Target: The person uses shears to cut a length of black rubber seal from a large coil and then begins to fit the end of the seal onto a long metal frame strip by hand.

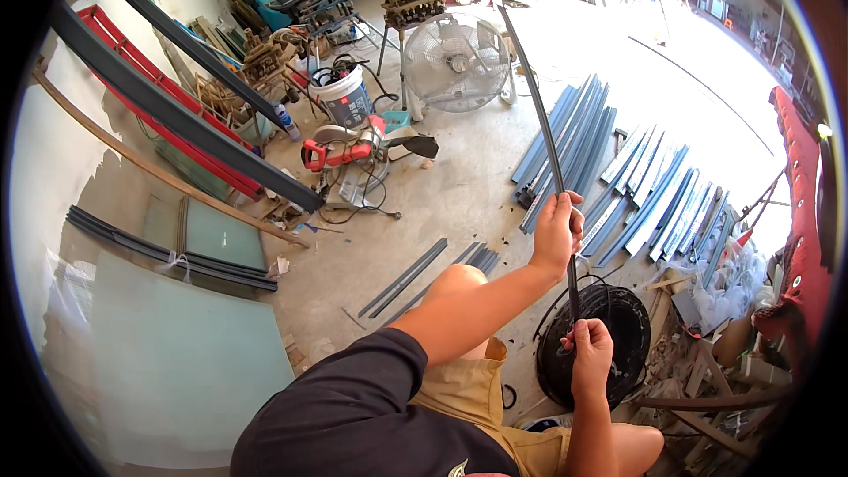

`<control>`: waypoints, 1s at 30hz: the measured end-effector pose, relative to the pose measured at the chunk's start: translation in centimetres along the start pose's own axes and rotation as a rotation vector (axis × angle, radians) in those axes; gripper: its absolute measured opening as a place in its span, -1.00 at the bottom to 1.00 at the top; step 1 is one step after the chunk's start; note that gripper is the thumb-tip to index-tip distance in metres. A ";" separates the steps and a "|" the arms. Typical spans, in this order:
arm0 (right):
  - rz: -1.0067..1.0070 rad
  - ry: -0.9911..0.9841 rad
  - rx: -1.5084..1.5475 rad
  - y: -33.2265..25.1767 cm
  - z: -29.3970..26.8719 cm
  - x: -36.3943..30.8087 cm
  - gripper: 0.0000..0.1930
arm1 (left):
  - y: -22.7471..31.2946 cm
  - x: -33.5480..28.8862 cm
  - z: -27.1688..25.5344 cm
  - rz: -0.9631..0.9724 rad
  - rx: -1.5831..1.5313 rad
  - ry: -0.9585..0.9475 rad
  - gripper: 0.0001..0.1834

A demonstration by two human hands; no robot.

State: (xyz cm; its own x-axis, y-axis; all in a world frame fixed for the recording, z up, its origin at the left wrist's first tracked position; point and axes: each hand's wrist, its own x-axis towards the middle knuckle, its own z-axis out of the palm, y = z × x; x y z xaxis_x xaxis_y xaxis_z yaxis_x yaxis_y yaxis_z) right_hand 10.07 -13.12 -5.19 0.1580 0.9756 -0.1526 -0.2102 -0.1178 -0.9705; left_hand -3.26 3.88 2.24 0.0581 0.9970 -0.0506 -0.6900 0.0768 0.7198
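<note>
A long, narrow dark profile strip [541,106] slants up and away from me, its far end reaching past the fan. My left hand [556,234] is closed around it partway along. Lower down, my right hand [590,355] pinches the strip's near end with thumb and fingers. Just behind my right hand, a large round coil of black cord or seal strip [632,331] rests on the floor. Whether a strand runs from the coil into my right hand, I cannot tell.
Bundles of grey-blue profiles [574,137] and shorter cut pieces [649,203] lie ahead right. A standing fan [457,62], white bucket [344,97] and red cut-off saw [340,155] stand ahead. Glass panes [168,362] lean at left; scrap wood [707,380] and plastic lie right.
</note>
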 end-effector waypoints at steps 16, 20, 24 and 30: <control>-0.054 0.051 0.141 0.2 2.9 -0.1 -0.74 | 0.7 -0.9 -0.6 -0.041 -0.039 -0.016 -0.71; -0.043 0.046 0.127 1.8 2.2 -0.7 -0.74 | 1.7 -0.8 -0.5 0.018 -0.050 -0.021 -0.71; -0.038 0.056 0.029 2.4 1.4 -1.3 -0.76 | 1.9 -1.0 -0.7 0.012 -0.044 -0.024 -0.72; -0.099 0.074 -0.032 0.5 2.7 -0.9 -0.74 | 1.5 -1.5 -0.6 0.005 -0.038 -0.050 -0.73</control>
State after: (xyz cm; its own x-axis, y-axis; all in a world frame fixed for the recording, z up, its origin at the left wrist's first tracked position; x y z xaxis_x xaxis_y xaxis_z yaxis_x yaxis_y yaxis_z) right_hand 7.22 -13.51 -5.03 0.2477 0.9665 -0.0675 -0.1596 -0.0280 -0.9868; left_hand -4.82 2.54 2.99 0.0900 0.9959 -0.0114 -0.7173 0.0728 0.6929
